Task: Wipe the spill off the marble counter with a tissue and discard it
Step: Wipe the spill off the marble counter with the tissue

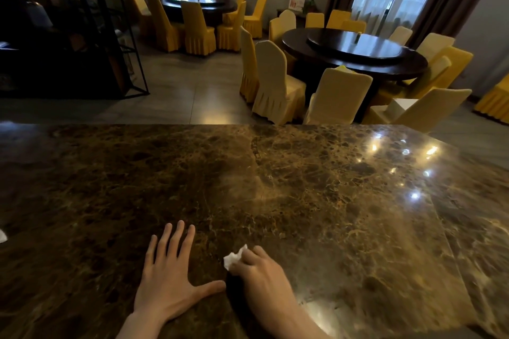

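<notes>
A dark brown marble counter (275,187) fills the lower half of the head view. My left hand (170,275) lies flat on it near the front edge, palm down, fingers spread, holding nothing. Just to its right, my right hand (261,272) presses a crumpled white tissue (233,257) against the stone; the tissue sticks out past the fingertips toward the left. I cannot make out a spill on the glossy surface; a dull, lighter smear (248,190) shows mid-counter.
A scrap of white paper (2,236) lies at the counter's far left edge. Beyond the counter are two round dark dining tables (358,63) ringed by yellow-covered chairs (275,82), and a black metal shelf (82,36) at the left. No bin is visible.
</notes>
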Available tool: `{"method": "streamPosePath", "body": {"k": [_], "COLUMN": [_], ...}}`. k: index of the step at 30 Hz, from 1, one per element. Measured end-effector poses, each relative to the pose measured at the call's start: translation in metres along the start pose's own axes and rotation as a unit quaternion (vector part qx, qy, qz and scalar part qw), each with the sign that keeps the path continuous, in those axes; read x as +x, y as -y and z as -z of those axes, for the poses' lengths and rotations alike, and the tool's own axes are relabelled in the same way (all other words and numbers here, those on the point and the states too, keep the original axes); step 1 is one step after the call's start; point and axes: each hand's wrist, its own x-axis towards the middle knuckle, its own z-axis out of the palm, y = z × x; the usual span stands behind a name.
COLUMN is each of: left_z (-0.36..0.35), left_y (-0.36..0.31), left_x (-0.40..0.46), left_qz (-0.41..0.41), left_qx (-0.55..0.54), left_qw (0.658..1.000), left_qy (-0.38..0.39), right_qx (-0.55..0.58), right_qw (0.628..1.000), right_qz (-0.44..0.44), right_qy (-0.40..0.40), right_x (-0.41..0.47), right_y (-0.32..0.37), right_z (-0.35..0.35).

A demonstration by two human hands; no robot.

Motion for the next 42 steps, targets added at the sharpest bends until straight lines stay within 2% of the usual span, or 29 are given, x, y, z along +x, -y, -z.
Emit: {"method": "streamPosePath", "body": {"k": [1,3,5,7,8,10,13,15,17,20,22,25,29,31,33,35,37,38,40,42], "left_z": [0.000,0.000,-0.001,-0.001,-0.001,0.000,0.000,0.001,0.001,0.000,0.000,0.000,0.000,0.000,0.001,0.000,-0.001,-0.001,-0.003,-0.003], "left_y": [0.000,0.001,0.001,-0.001,-0.001,-0.001,-0.001,-0.001,0.000,-0.001,-0.001,-0.002,-0.002,-0.002,-0.001,0.000,-0.001,0.000,-0.001,0.000], "left_x": [0.001,0.000,-0.001,0.000,0.000,-0.001,0.000,-0.001,-0.001,-0.001,-0.001,0.000,0.000,0.001,0.001,0.000,0.000,0.000,0.001,0.002], "left_qz": [-0.003,-0.009,-0.009,-0.005,-0.006,-0.006,-0.003,-0.006,-0.007,-0.006,-0.003,0.000,0.003,0.001,0.001,-0.001,-0.002,-0.001,0.000,0.002], "left_qx": [-0.002,-0.001,-0.001,0.002,0.007,0.009,0.016,0.019,0.011,0.006,0.012,0.006,0.013,0.014,0.010,0.004,-0.002,-0.004,-0.005,-0.007], "left_qw": [1.000,1.000,1.000,1.000,1.000,1.000,1.000,1.000,1.000,1.000,1.000,1.000,1.000,1.000,1.000,1.000,1.000,1.000,1.000,1.000], "left_qy": [-0.001,0.000,-0.008,-0.008,-0.006,-0.006,-0.001,-0.003,0.000,-0.008,-0.001,-0.001,0.008,0.006,0.002,0.002,-0.006,-0.007,0.001,-0.002], "right_qx": [-0.012,-0.034,-0.046,-0.053,-0.052,-0.031,0.004,0.003,-0.018,-0.049,-0.058,-0.056,-0.013,-0.014,-0.027,-0.042,-0.031,-0.033,-0.041,-0.021], "right_qw": [1.000,0.991,0.963,0.942,0.944,0.966,0.996,0.999,0.996,0.964,0.949,0.962,0.992,0.999,0.999,0.997,0.977,0.965,0.965,0.982], "right_qz": [-0.019,-0.118,-0.241,-0.298,-0.293,-0.225,-0.084,-0.036,-0.091,-0.251,-0.294,-0.252,-0.119,-0.028,0.012,-0.068,-0.202,-0.240,-0.237,-0.164], "right_qy": [-0.004,-0.060,-0.109,-0.143,-0.144,-0.123,-0.039,-0.003,-0.012,-0.070,-0.097,-0.091,-0.048,0.010,0.043,0.006,-0.067,-0.098,-0.106,-0.094], "right_x": [-0.004,-0.008,-0.006,0.003,0.009,0.020,0.018,0.012,0.008,0.012,0.025,0.044,0.050,0.039,0.030,0.031,0.046,0.055,0.069,0.072], "right_y": [-0.011,-0.045,-0.082,-0.090,-0.083,-0.050,0.002,-0.003,-0.034,-0.085,-0.084,-0.045,-0.006,-0.009,-0.028,-0.053,-0.065,-0.058,-0.032,-0.004], "right_z": [0.005,0.020,0.038,0.045,0.043,0.028,0.002,0.004,0.020,0.047,0.050,0.033,0.012,0.015,0.024,0.034,0.039,0.037,0.026,0.011]}}
